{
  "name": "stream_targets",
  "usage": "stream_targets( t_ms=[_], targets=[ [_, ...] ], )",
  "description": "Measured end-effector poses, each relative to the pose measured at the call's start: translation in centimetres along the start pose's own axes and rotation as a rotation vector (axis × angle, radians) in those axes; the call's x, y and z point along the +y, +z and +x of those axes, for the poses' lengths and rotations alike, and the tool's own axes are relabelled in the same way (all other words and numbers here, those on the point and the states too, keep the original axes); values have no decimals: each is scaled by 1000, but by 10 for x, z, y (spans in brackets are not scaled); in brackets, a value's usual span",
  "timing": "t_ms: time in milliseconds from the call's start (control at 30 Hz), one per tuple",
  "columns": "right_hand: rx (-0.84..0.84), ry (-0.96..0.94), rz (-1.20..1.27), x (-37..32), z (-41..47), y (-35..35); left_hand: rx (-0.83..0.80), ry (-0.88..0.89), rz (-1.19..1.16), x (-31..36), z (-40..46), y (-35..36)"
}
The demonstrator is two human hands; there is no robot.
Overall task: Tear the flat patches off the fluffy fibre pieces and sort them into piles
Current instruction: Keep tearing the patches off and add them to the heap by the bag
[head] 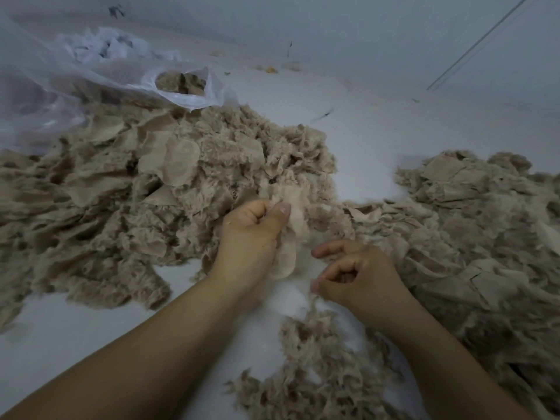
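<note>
On the pale floor, head view: a person's two bare forearms reach forward between heaps of beige fluffy fibre.
Left hand (251, 234): fingers curled, thumb pressed down on a pale flat patch (286, 256); it pinches that patch, which hangs from the fist toward the floor (378, 140).
Right hand (357, 274): fingers loosely curled just beside the patch; a wisp of fluff seems to trail from under it, but whether it pinches anything I cannot tell.
Near heap (315, 368): purely fluffy scraps lie directly below the right hand; by its look, this is where stripped fluff goes.
Left heap (121, 183): the largest mass, fluff with many flat patches mixed through it, lying just beyond the left hand; it reads as unsorted stock.
Right heap (478, 231): a broad spread, much of it flat, creased pieces among fluff, beside the right forearm; whether it is sorted or waiting is unclear.
Plastic bag (181, 86): open at the far left, holding more of the same beige stuff.
White scraps (100, 47): a crumpled bundle behind the bag.
Done so far: judging by the small near heap against the big left one, only a modest share is finished.
Left to do: the patch in hand needs dropping on its pile, then the bulk of the left heap and the bag's contents remain.
</note>
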State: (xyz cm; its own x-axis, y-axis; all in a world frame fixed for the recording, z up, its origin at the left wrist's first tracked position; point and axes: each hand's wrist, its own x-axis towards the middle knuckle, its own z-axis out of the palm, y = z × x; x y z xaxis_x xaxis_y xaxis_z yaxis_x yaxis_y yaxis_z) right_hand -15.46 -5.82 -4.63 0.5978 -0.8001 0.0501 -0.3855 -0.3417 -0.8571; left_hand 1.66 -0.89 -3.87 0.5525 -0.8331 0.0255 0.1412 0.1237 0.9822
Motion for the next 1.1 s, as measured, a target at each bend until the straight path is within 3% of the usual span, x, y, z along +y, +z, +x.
stream_targets(
  t_ms=[100,300,467,600,700,767,867,967,1100],
  targets=[
    [-42,-15,65,-1,0,-3,-101,-55,64,-3,-1,-1],
    [123,-13,286,-1,1,2,-214,-116,128,-3,-5,5],
    [252,66,268,4,4,6,-265,17,283,-1,-8,8],
    [441,228,298,9,7,6,-82,382,610,-3,-2,0],
    [502,290,342,14,9,5,-76,683,1124,1,5,-11],
    [511,338,391,16,9,4,-136,643,1489,2,9,-16],
    [514,349,395,14,9,3,-133,531,1658,7,13,-20],
    [535,243,264,10,4,5,-141,504,1684,6,9,-16],
    [501,148,148,6,0,6,-123,702,1321,6,-2,-13]
  ],
)
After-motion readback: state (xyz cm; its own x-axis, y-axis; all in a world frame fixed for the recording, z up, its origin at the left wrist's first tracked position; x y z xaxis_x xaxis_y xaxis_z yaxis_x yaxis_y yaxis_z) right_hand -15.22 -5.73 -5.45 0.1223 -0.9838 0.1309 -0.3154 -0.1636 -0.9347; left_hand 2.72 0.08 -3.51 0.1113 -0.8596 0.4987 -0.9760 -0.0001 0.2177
